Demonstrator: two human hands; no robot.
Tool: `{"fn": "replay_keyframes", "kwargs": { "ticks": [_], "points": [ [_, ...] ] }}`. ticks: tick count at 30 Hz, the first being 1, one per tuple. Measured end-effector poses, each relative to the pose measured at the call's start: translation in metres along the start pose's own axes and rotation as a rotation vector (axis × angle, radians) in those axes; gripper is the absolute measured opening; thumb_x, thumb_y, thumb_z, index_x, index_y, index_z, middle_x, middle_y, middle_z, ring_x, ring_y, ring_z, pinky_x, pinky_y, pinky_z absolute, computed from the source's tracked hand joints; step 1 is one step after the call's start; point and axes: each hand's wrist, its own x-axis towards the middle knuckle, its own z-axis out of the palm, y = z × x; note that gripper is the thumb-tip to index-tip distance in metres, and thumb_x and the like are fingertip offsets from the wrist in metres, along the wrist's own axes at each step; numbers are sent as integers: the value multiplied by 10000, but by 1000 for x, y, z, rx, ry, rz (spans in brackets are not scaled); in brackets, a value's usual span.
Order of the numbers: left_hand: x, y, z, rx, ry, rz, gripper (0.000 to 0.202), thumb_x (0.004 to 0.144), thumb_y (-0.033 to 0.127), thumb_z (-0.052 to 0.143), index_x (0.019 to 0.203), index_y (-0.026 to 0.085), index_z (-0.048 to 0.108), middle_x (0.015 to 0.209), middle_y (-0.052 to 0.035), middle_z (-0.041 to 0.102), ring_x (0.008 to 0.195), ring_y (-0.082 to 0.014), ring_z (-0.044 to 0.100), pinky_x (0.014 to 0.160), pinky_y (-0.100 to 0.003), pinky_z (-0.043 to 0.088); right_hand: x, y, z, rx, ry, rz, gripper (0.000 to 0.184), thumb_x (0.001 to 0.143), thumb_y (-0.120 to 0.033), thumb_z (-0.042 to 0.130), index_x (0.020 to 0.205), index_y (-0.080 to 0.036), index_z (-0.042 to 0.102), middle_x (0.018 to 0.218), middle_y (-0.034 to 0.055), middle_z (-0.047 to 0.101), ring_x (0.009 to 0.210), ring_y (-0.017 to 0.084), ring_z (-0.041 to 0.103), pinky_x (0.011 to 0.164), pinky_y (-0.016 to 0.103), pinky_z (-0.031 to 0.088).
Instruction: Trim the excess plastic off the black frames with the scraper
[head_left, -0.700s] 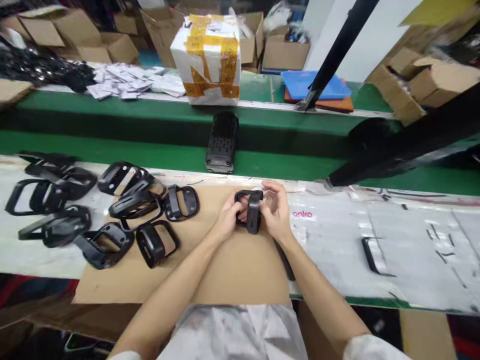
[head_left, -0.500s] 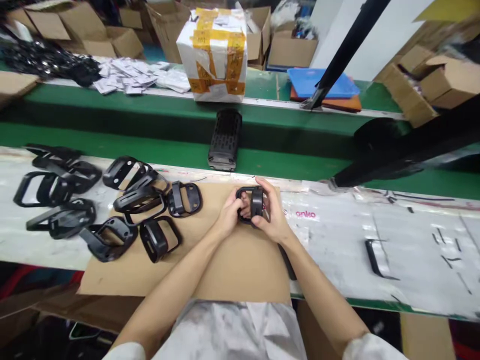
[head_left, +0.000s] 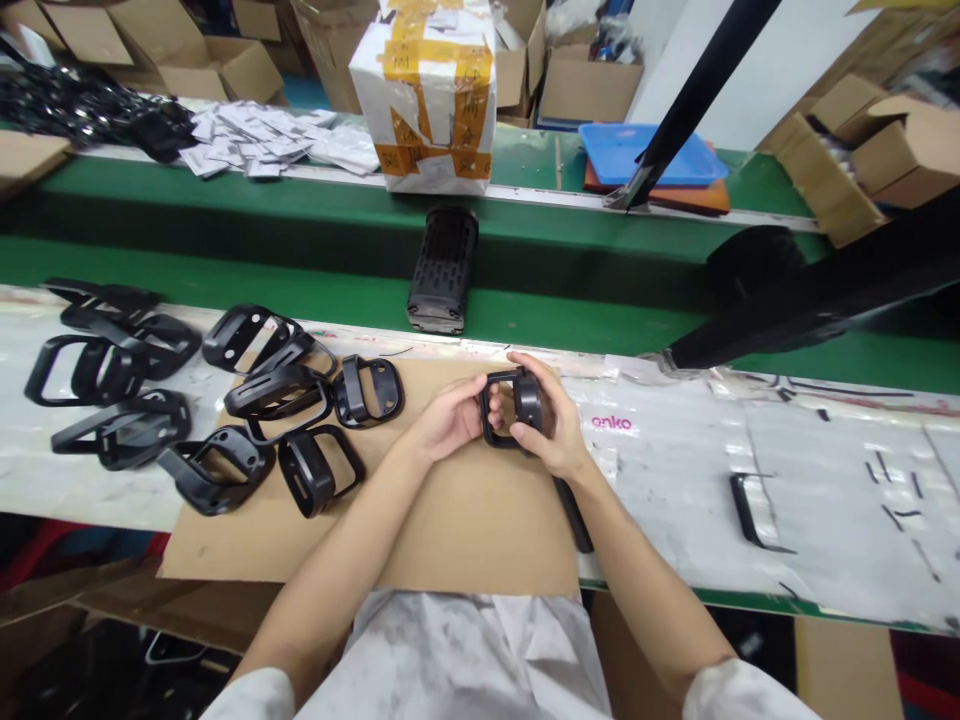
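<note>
Above the cardboard sheet [head_left: 480, 530], I hold a black plastic loop-shaped bracket [head_left: 529, 400] between both hands. My right hand [head_left: 559, 425] grips its thick end, thumb in front and fingers over the top and far side. My left hand [head_left: 450, 420] is at the thin bar on the left, its thumb along the upper corner and its fingertips showing through the opening. Several similar black brackets lie to the left, among them one bracket [head_left: 319, 470] near my left forearm. A dark strip-like piece [head_left: 574, 515] lies partly under my right forearm.
A black perforated housing [head_left: 442, 270] stands on the green ledge ahead. Behind it is a taped white box [head_left: 424, 100]. A slanted black post [head_left: 697, 90] rises at the right. A thin black frame piece [head_left: 754, 512] and small dark strips [head_left: 892, 490] lie on the right.
The bracket has turned slightly, showing more of its thick end. My left thumb has straightened and moved up along the bar. The camera view has shifted slightly.
</note>
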Motion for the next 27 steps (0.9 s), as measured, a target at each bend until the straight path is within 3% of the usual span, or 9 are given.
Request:
{"fn": "replay_keyframes", "kwargs": {
  "ticks": [4, 7, 12, 15, 22, 25, 27],
  "points": [
    [1, 1, -2, -86, 15, -123, 383, 1022, 460, 610, 787, 157, 607, 657, 11, 503, 540, -105, 497, 620, -246, 522, -1, -2, 1, 91, -32, 51, 830, 858, -624, 798, 1553, -246, 547, 1557, 147, 552, 1442, 381, 539, 1230, 587, 423],
    [1, 1, -4, -117, -3, -177, 450, 1072, 462, 502, 751, 160, 593, 645, 5, 490, 524, -109, 479, 617, -255, 529, -1, -5, 1, 171, -57, 133, 889, 830, -676, 809, 1558, -243, 539, 1584, 151, 549, 1457, 394, 533, 1216, 588, 446],
    [1, -3, 0, -149, 18, -120, 472, 1095, 401, 465, 732, 142, 618, 650, -2, 500, 533, -104, 488, 622, -248, 535, 0, -12, 0, 308, -92, 281, 978, 774, -705, 844, 1577, -264, 502, 1538, 162, 592, 1328, 403, 651, 966, 532, 635],
    [2, -6, 7, -147, 17, -81, 497, 1098, 396, 465, 693, 146, 605, 627, 4, 473, 529, -106, 472, 610, -247, 528, 1, -15, 0, 437, -139, 342, 1020, 775, -654, 868, 1614, -269, 433, 1382, 165, 692, 1144, 386, 750, 842, 521, 661],
    [3, -12, 11, -102, -5, 65, 542, 1095, 398, 497, 618, 153, 574, 564, 16, 436, 516, -99, 421, 623, -232, 521, 3, -12, 5, 492, -123, 270, 944, 798, -551, 880, 1580, -232, 459, 1200, 147, 763, 977, 339, 791, 817, 491, 643],
    [5, -12, 11, -53, 20, 81, 539, 1076, 427, 539, 606, 164, 558, 542, 19, 436, 522, -103, 423, 659, -241, 525, 4, -10, 6, 430, -106, 263, 984, 791, -616, 854, 1597, -226, 446, 1330, 170, 715, 985, 334, 786, 822, 484, 639],
    [6, -11, 11, 47, 72, 107, 524, 1036, 491, 599, 621, 172, 566, 551, 14, 469, 540, -114, 453, 673, -258, 517, 4, -9, 4, 326, -81, 236, 997, 781, -692, 816, 1587, -220, 467, 1454, 185, 643, 1110, 362, 751, 879, 502, 633]
  ]
}}
